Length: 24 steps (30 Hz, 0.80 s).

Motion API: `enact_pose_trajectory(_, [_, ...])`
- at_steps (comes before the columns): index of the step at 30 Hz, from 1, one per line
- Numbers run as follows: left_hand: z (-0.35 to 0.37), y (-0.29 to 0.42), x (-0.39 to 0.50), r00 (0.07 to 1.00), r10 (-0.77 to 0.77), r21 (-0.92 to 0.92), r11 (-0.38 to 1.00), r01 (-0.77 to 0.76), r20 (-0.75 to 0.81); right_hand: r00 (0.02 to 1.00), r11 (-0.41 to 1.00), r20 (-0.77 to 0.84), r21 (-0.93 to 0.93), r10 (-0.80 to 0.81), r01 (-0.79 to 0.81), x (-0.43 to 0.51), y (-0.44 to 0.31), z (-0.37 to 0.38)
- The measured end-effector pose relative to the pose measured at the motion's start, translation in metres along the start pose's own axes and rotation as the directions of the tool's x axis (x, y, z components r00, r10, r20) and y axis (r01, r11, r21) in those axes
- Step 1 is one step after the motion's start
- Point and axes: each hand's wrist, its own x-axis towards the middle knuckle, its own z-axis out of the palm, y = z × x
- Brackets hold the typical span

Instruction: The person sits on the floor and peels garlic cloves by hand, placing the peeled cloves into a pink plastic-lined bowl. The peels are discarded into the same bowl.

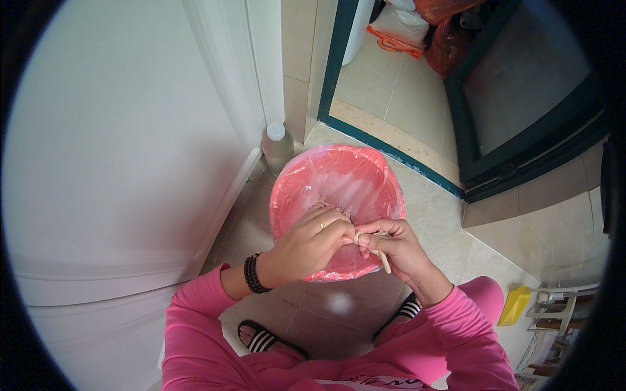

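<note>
A pink bin (pixel 337 273) with a clear plastic liner stands on the floor before me, with pale scraps (pixel 328 203) low inside it. Over its near part both my hands meet. My right hand (pixel 391 244) grips a pale garlic bulb (pixel 376 239) whose stem sticks out towards me between the fingers. My left hand (pixel 313 239), with a ring and a dark beaded bracelet, pinches the bulb's other end with thumb and forefinger. My fingers cover much of the bulb, so its exact shape is partly hidden.
A capped clear bottle (pixel 278 151) stands behind the bin beside a white door panel (pixel 122 146). A green-framed doorway (pixel 391 146) lies beyond, with bags (pixel 401 29) on its floor. At the right are a yellow dustpan-like item (pixel 513 305) and a white rack (pixel 562 313).
</note>
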Motion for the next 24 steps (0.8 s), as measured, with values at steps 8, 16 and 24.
enact_pose_trajectory(8, [0.003, 0.003, -0.008, 0.986, 0.036, -0.040, 0.999, -0.030, 0.162, 0.986, 0.931, -0.101, 0.355, 0.132, -0.088, 0.007, 0.007, -0.005])
enact_pose_trajectory(16, [0.001, -0.003, -0.009, 0.967, 0.030, -0.104, 0.995, -0.004, 0.252, 0.987, 0.867, -0.118, 0.497, 0.109, -0.036, 0.008, 0.006, -0.005])
enact_pose_trajectory(24, [0.005, -0.007, -0.004, 0.962, -0.274, -0.146, 0.952, 0.268, -0.020, 0.945, 0.960, -0.204, -0.171, -0.257, 0.224, 0.005, 0.015, 0.014])
